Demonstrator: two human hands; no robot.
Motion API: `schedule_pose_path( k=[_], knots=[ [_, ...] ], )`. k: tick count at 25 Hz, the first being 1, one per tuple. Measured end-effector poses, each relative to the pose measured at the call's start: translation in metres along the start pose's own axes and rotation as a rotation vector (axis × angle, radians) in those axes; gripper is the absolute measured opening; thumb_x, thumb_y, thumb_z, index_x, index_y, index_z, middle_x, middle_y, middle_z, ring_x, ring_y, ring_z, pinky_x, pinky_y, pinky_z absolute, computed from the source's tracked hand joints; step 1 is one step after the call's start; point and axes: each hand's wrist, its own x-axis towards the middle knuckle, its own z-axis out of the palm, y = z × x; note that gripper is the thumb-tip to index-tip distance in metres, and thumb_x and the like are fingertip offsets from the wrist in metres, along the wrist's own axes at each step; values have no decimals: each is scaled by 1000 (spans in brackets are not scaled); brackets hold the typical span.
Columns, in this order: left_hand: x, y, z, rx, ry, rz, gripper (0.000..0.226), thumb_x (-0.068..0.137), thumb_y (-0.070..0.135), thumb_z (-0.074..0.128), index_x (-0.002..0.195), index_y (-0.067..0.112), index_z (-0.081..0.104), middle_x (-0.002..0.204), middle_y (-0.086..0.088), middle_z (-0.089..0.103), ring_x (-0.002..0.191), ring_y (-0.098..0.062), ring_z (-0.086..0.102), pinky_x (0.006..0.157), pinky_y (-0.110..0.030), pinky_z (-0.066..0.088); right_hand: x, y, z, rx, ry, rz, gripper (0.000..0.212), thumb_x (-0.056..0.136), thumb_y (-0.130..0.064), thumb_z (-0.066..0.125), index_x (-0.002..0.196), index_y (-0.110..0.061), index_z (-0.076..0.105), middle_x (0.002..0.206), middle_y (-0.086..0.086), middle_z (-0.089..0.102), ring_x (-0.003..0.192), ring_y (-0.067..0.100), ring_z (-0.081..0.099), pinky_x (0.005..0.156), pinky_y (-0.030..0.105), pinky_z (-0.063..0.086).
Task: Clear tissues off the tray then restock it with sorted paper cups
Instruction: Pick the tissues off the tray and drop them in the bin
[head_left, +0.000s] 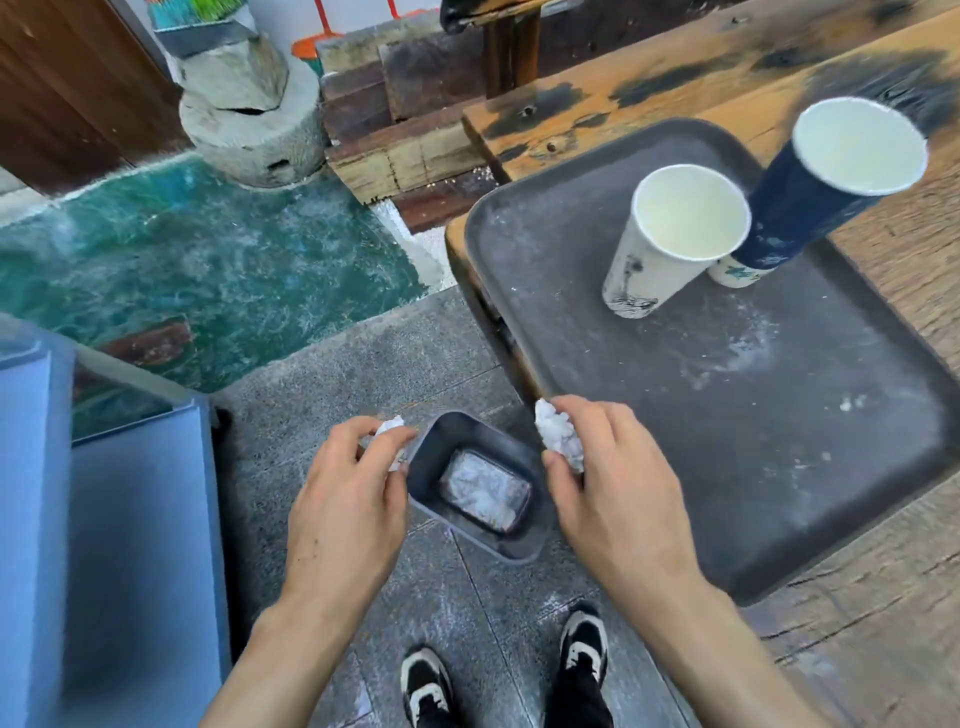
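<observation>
Indoors, each hand's grip, left hand (345, 483) and right hand (613, 483), pinches crumpled tissue above stone floor (337, 364).

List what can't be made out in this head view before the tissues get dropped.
- Bin: what lies under the white paper at its bottom is hidden by its own walls.
- Left hand: its grip covers most of its tissue wad.
- Blue cup stack: blurred, so the cup count is unclear.
- Tray: its right side is cut off by the frame edge.
</observation>
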Motion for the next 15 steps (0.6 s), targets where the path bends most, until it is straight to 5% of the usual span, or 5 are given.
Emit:
schedule_pose_path(
  k=[5,15],
  knots=[
    [0,-53,16,-12,-38,40,48,78,2,72,118,24,57,111,-4,56,95,-28,61,73,-39,52,-25,-31,63,33,-116,39,46,76,-17,67,117,-24,48,102,1,59,85,26,60,68,37,53],
    [11,-110,158,-16,-209,124,40,80,5,69,116,19,59,118,-8,56,97,-32,62,74,-41,52,-60,55,190,-66,-128,335,31,78,-15,62,108,-18,57,117,5,54,85,31,62,70,41,52]
  ],
)
